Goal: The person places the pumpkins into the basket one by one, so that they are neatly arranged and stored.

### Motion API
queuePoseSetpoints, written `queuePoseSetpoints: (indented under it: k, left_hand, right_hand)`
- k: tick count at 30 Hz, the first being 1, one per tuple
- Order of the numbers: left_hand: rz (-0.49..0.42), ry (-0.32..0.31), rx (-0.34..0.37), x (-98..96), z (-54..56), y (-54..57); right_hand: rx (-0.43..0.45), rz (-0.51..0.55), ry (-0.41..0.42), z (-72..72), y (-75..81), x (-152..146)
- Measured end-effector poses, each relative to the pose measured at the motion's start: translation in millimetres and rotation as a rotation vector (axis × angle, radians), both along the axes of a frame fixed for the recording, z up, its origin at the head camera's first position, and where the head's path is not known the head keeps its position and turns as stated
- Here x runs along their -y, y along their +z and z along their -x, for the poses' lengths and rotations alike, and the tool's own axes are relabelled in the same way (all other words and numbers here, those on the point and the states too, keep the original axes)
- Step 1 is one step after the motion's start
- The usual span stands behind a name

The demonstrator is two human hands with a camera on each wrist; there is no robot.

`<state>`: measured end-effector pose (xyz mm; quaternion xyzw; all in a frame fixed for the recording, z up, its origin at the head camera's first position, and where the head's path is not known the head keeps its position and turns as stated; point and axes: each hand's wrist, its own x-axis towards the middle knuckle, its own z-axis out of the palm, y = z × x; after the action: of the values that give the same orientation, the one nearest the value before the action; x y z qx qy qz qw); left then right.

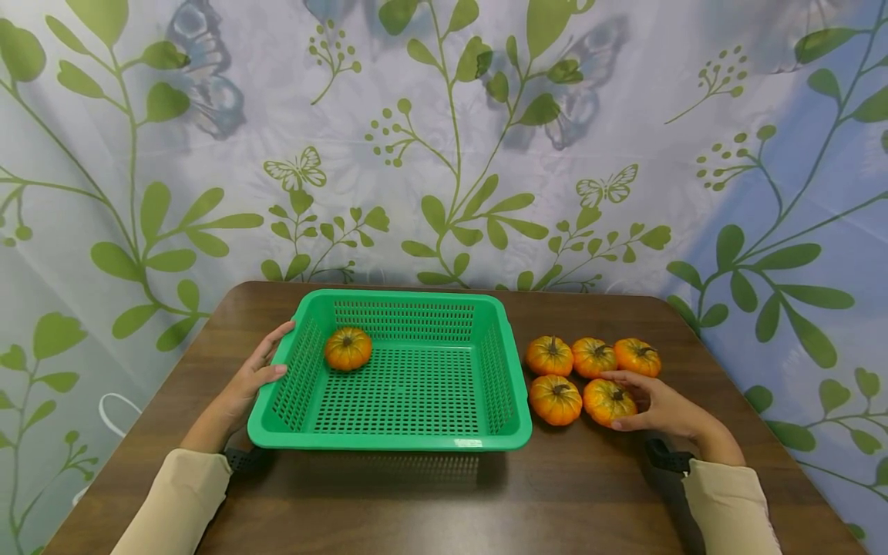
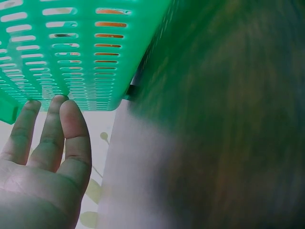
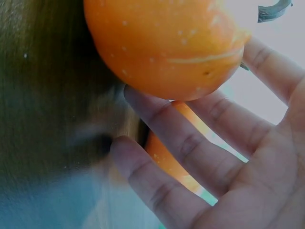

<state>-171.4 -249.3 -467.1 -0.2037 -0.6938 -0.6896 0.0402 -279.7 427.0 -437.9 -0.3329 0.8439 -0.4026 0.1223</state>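
A green plastic basket [image 1: 398, 441] with slotted walls sits on the table, with one small orange pumpkin [image 1: 348, 348] inside at its left. My left hand [image 1: 251, 383] touches the basket's left side, its fingers extended along the outer wall in the left wrist view. Right of the basket, my right hand [image 1: 659, 406] holds the front-right pumpkin [image 1: 607, 401] between thumb and fingers. The right wrist view shows that same pumpkin [image 3: 167, 47] large against the fingertips, with the thumb hidden. Several more pumpkins [image 1: 555, 399] stand close beside it in two rows.
The brown wooden table [image 1: 430, 509] ends at a hanging cloth [image 1: 388, 154] printed with leaves and butterflies. A white cable [image 1: 111, 412] loops past the table's left edge. Black bands [image 1: 669, 456] circle both wrists.
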Motion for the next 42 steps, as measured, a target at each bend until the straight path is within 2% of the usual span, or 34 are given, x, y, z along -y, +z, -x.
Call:
queuePoseSetpoints:
  k: [6,13,20,28,38,42]
  left_hand:
    - [0.007,0.004,-0.001,-0.6,-0.7,0.6]
    - [-0.025,-0.008,0.036,-0.1,-1.5,0.7]
    - [-0.019,0.007,0.059,-0.2,-2.1,-0.1]
    - [-0.049,-0.026,0.05,0.9,-1.5,-1.1]
    - [-0.066,-0.028,0.068,0.9,-1.6,-1.2]
    - [-0.053,-0.01,0.075,0.2,-2.0,0.1]
  right_hand:
    - [-0.024,-0.053,-0.031,-2.5,5.1,1.9]
    - [-0.03,-0.114,-0.062,-7.5,15.9,5.5]
    - [-0.041,-0.105,-0.061,-12.0,23.6,9.1]
    - [-0.057,-0.065,-0.078,-16.2,32.9,14.7]
    - [-0.154,-0.021,-0.125,-21.6,38.2,20.0]
    - [-0.157,-0.014,-0.153,-22.5,39.7,23.6]
